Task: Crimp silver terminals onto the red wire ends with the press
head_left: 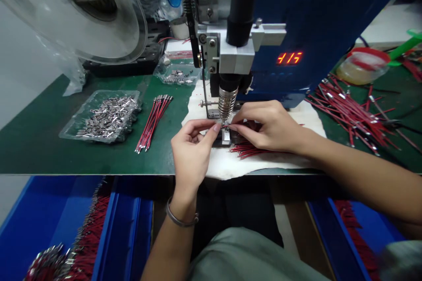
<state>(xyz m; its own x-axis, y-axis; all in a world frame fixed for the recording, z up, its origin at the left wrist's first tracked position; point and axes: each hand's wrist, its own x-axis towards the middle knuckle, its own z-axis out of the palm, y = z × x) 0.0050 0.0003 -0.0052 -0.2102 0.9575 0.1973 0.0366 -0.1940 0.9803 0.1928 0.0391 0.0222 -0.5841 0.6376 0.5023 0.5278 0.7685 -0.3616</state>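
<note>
Under the spring-wrapped head (227, 101) of a blue bench machine, my two hands meet with their fingertips almost touching. My left hand (194, 149) pinches thumb against forefinger at the left of the small metal anvil block (226, 136); whatever sits in that pinch is too small to make out. From the right, my right hand (270, 127) is closed in a pinch on a thin red wire, mostly hidden by the fingers. Below this hand lies a bunch of red wires (245, 150) on a white cloth (227, 167).
Left on the green table (161, 158) are a clear tray (70, 129) of small metal terminals and a bundle of red wires (153, 123). A loose wire pile (352, 114) lies right, near a red-rimmed tub (362, 68). Blue bins (128, 224) holding wires stand below the edge.
</note>
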